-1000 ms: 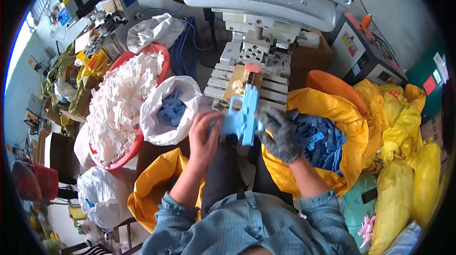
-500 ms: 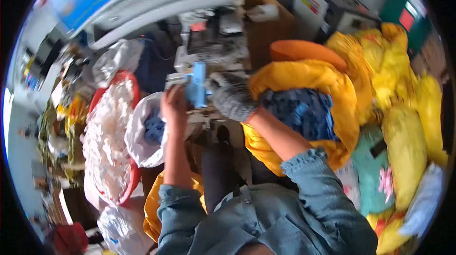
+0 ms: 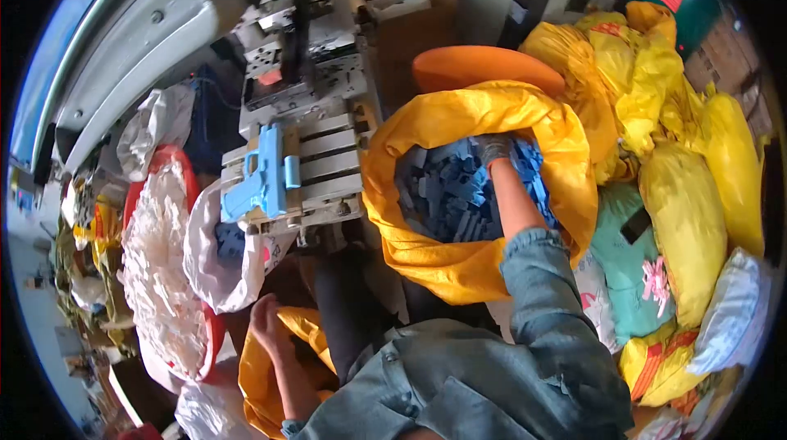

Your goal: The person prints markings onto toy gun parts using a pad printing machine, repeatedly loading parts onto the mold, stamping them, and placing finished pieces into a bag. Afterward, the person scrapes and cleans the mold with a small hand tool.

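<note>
A light-blue plastic toy pistol [image 3: 266,170] lies on its side on the slatted metal machine bed [image 3: 332,143], apart from both hands. My right hand [image 3: 494,147], in a grey knitted glove, reaches into a large yellow sack [image 3: 410,256] full of dark and light blue plastic pieces [image 3: 459,194]. Its fingers are hidden among the pieces. Low at the left, my bare left hand [image 3: 265,319] hangs beside a second yellow sack [image 3: 305,329], under the white bag [image 3: 246,280]. How its fingers are bent is unclear.
A red tub of white plastic scraps [image 3: 164,276] stands at the left. Behind the big sack are an orange basin [image 3: 484,67] and a cardboard box [image 3: 410,22]. Stuffed yellow sacks [image 3: 680,202] and a green sack [image 3: 627,260] are piled at the right.
Both hands have left the blue piece, which now lies on the slats. My right hand has moved right into the yellow sack; my left has dropped toward my lap. The view has shifted.
</note>
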{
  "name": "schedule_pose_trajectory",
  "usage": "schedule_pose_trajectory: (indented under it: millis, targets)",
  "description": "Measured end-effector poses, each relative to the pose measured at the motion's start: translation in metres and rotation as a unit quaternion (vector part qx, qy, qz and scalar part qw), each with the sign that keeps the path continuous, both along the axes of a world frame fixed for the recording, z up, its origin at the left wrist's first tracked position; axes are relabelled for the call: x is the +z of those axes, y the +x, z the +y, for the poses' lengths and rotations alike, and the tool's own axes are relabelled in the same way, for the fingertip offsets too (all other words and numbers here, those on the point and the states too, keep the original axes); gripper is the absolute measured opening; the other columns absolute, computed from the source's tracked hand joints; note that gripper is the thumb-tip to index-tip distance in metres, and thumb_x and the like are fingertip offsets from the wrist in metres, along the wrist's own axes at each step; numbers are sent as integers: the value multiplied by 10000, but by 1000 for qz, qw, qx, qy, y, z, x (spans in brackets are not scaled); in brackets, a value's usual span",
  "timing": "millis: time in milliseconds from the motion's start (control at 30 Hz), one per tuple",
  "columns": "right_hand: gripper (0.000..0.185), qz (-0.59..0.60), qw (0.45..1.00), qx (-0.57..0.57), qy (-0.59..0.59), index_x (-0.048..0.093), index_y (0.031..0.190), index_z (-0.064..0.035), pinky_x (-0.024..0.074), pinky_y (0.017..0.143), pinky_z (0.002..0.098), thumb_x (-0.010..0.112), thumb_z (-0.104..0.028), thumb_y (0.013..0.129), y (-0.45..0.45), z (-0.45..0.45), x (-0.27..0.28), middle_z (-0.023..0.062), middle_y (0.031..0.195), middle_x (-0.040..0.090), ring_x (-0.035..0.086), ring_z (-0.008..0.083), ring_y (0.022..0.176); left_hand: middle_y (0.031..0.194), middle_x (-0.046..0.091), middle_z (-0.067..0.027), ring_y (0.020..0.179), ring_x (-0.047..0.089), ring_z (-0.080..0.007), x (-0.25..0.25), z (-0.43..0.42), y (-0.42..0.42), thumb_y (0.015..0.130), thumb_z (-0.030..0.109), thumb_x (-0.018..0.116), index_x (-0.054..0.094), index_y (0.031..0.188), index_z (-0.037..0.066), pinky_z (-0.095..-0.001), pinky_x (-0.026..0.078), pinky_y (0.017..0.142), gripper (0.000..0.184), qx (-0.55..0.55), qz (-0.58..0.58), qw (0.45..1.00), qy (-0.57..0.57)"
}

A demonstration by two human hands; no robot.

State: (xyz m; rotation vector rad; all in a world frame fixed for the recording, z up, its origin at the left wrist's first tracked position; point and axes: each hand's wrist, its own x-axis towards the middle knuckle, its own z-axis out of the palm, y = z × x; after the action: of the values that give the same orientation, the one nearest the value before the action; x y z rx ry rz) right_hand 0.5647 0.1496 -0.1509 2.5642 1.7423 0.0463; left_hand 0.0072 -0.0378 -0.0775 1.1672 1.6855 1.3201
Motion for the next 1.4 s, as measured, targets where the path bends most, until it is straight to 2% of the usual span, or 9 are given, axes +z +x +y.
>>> schedule_pose_trajectory:
  millis: [133, 200, 367, 567, 933, 1133, 1200, 1333, 1400]
  targets:
    - [579, 94, 975, 92, 179, 272, 1393, -150, 101, 1114, 370, 314, -474, 915, 64, 60, -138, 54, 1471, 202, 148, 213, 1358, 868, 624, -65, 826, 574, -120, 11, -12, 39, 846, 13, 530, 609, 956, -26, -245, 458, 761, 141, -43, -127, 990, -49]
    - [457, 44, 994, 96, 27, 337, 1360, -116, 185, 1097, 364, 316, -292, 939, 7, 22, -47, 82, 1456, 240, 215, 234, 1339, 856, 616, -49, 814, 574, -109, 5, -11, 49, 854, 13, 534, 603, 970, -20, -223, 460, 748, 139, -61, -164, 983, -58]
    - [520, 331, 908, 96, 238, 478, 1227, -25, 337, 998, 367, 579, -109, 723, -16, -86, -24, 195, 1299, 437, 405, 335, 1201, 825, 612, -32, 762, 570, -92, 7, -4, 78, 866, 27, 548, 606, 985, -14, -206, 459, 705, 138, -115, -145, 982, -26]
    - [570, 84, 975, 146, 143, 427, 1260, -49, 290, 1029, 429, 622, -189, 744, -47, -128, 1, 198, 1277, 437, 395, 354, 1203, 833, 621, -48, 766, 569, -94, 16, 7, 100, 874, 24, 527, 611, 994, -18, -209, 460, 693, 153, -195, -114, 974, -27]
    - [452, 112, 970, 144, 159, 506, 1172, -57, 433, 882, 400, 589, -277, 785, -48, -147, 46, 189, 1082, 557, 542, 343, 989, 851, 623, -50, 774, 570, -107, 15, -14, 68, 871, 28, 523, 605, 987, -17, -226, 458, 715, 149, -152, -108, 982, -16]
    - [388, 621, 749, 101, 211, 540, 1170, -60, 509, 719, 275, 633, -201, 820, -61, -180, 98, 45, 1013, 599, 598, 153, 860, 855, 617, -49, 773, 570, -116, 10, -22, 59, 874, 32, 514, 598, 993, -18, -243, 467, 721, 154, -113, -150, 982, -13]
    - [417, 792, 581, 47, 183, 535, 1169, -48, 533, 695, 324, 653, -221, 809, -80, -189, 122, 67, 1005, 598, 613, 171, 808, 852, 616, -45, 769, 568, -106, 14, -18, 59, 868, 38, 533, 599, 998, -15, -229, 467, 721, 155, -120, -107, 987, -8]
    - [397, 888, 425, -13, 176, 537, 1133, -15, 548, 673, 379, 620, -257, 830, -105, -187, 98, 138, 1034, 607, 632, 241, 812, 843, 613, -37, 763, 563, -94, 21, -11, 66, 873, 64, 548, 601, 993, -11, -216, 464, 713, 151, -123, -142, 982, 7]
    - [388, 882, 447, 28, 148, 532, 1110, 21, 539, 714, 394, 569, -271, 858, -132, -189, 119, 179, 1034, 603, 627, 273, 862, 844, 612, -31, 760, 558, -88, 17, -9, 68, 884, 93, 551, 600, 990, -12, -213, 459, 704, 156, -143, -158, 977, 23]
